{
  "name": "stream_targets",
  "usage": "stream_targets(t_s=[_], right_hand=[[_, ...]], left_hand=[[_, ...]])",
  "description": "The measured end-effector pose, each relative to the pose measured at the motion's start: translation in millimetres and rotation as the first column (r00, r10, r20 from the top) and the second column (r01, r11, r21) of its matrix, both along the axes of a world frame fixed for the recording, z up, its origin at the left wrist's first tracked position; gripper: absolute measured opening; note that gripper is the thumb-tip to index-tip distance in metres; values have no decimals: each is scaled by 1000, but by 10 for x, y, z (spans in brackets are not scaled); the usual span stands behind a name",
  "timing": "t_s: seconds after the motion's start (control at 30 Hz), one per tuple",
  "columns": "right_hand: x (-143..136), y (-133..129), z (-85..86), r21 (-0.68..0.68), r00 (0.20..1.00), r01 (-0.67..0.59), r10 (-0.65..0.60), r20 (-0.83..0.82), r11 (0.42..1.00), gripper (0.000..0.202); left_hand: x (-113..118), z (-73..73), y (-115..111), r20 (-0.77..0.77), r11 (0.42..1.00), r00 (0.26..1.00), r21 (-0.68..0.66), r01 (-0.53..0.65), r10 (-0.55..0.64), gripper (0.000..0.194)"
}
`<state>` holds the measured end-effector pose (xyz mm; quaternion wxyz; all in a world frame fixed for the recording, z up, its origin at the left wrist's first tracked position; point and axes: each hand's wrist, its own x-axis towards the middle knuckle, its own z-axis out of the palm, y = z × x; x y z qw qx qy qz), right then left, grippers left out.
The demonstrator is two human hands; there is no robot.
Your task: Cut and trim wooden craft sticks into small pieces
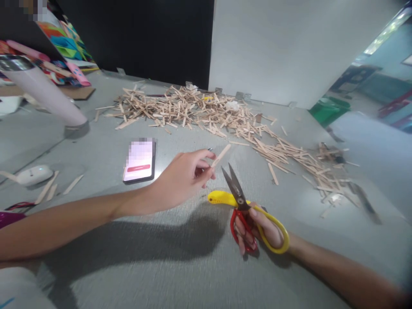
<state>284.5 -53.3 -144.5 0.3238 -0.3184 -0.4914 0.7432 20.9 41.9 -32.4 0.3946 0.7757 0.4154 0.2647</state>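
Between the fingertips of my left hand is a popsicle stick, angled up and to the right above the table. My right hand grips a pair of scissors with one red and one yellow handle loop. The scissor blades are parted and point up toward the stick, without touching it. A yellow-handled cutter lies on the table just behind the scissors, partly covered by them and by my right hand.
A wide heap of popsicle sticks spreads along the back and right. Left of my left hand lies a phone. Further left are a computer mouse and a pale tumbler. Black and white panels stand behind.
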Motion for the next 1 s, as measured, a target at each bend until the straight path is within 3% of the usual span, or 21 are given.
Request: stream_targets(t_s=[0.23, 0.37, 0.53, 0.67, 0.93, 1.0], right_hand=[[-14, -9, 44, -2, 1000, 8, -8, 25, 1000, 73], [-13, -7, 66, 1, 998, 6, -7, 55, 1000, 74], [-14, -13, 44, -28, 999, -2, 3, 33, 1000, 73], [-3, -15, -8, -10, 1000, -1, 1, 26, 1000, 73], [-58, -8, 33, 68, 999, -13, 10, 46, 998, 76], [-61, -9, 39, 77, 997, -11, 5, 72, 997, 76]], left_hand=[[3, 7, -1, -4, 1000, 1000, 6, -9, 9, 23], [-8, 12, 7, -54, 995, 998, 101, 26, -20, 28], [-19, 45, 27, -39, 972, 999, 235, -11, 21, 35], [-30, 78, 35, -45, 978, 999, 209, -20, 30, 37], [-46, 143, 28, -9, 989, 999, 142, -35, 37, 6], [-59, 167, 31, -25, 990, 999, 139, -25, 28, 10]])
